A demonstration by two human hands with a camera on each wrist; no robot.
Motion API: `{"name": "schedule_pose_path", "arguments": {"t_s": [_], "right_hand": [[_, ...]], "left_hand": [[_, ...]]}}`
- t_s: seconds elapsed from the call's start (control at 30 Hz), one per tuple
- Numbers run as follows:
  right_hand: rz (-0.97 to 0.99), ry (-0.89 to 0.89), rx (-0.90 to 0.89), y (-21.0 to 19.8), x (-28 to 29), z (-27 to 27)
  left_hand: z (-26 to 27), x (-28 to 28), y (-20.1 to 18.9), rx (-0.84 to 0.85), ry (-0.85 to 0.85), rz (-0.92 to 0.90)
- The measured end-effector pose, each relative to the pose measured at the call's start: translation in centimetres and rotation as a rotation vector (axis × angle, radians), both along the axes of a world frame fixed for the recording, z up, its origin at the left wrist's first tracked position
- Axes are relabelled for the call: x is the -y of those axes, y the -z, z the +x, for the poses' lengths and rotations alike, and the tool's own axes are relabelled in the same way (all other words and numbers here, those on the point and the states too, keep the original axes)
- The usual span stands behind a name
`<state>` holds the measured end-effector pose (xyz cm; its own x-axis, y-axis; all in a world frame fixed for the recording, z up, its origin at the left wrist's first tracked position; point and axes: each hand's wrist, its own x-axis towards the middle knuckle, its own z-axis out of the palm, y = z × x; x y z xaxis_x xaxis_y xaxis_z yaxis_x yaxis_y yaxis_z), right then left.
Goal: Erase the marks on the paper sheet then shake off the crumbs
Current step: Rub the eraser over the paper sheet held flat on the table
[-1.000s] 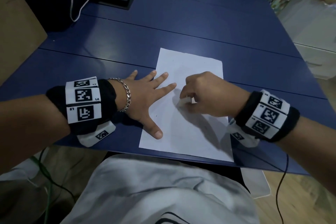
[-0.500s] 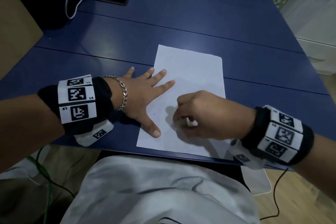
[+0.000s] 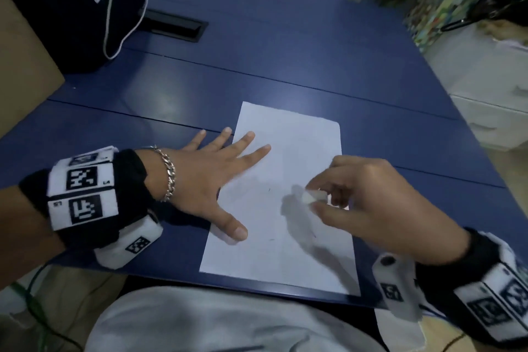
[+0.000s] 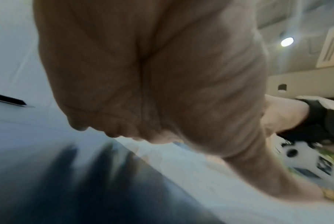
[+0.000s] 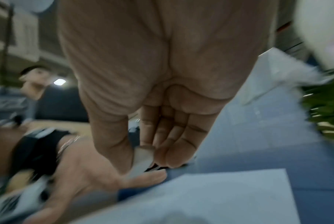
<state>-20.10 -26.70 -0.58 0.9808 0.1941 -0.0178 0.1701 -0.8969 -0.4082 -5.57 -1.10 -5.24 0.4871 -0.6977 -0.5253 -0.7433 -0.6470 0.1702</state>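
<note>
A white paper sheet [image 3: 288, 157] lies on the blue table [image 3: 257, 66] near its front edge, with a few small dark specks on it. My left hand [image 3: 217, 177] lies flat with spread fingers, pressing the sheet's left edge. Above the right half of the sheet my right hand [image 3: 317, 197] pinches a small white eraser [image 3: 313, 196] between thumb and fingers, raised off the paper and casting a shadow. In the right wrist view the eraser [image 5: 143, 159] shows between thumb and fingertips over the paper sheet [image 5: 210, 197]. The left wrist view shows only my left hand [image 4: 152, 75], blurred.
A dark bag [image 3: 65, 3] with a white cord stands at the back left beside a black cable slot [image 3: 174, 26]. White furniture [image 3: 491, 88] stands right of the table. Another person [image 5: 12, 98] sits beyond the table.
My right hand has lifted the eraser off the paper and drawn back to the right. The left hand stays flat on the sheet's left edge.
</note>
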Motion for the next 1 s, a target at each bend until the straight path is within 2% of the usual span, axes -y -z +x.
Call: {"name": "schedule_pose_path", "arguments": {"t_s": [0.1, 0.2, 0.4, 0.7, 1.0], "right_hand": [[0.191, 0.212, 0.118, -0.4, 1.2, -2.3], [0.273, 0.304, 0.112, 0.6, 1.2, -4.1], [0.312, 0.311, 0.039, 1.7, -0.3, -5.4], [0.266, 0.271, 0.010, 2.0, -1.2, -4.7], [0.183, 0.259, 0.019, 0.7, -0.2, -3.9]], "left_hand": [[1.5, -1.4, -2.6, -0.018, -0.125, -0.172], [3.3, -3.3, -3.6, -0.007, -0.179, -0.186], [3.0, -5.6, -2.1, -0.051, -0.115, -0.015], [-0.8, -3.7, 0.0, -0.046, 0.043, 0.107], [-1.1, -3.4, 0.6, 0.027, 0.071, 0.150]]}}
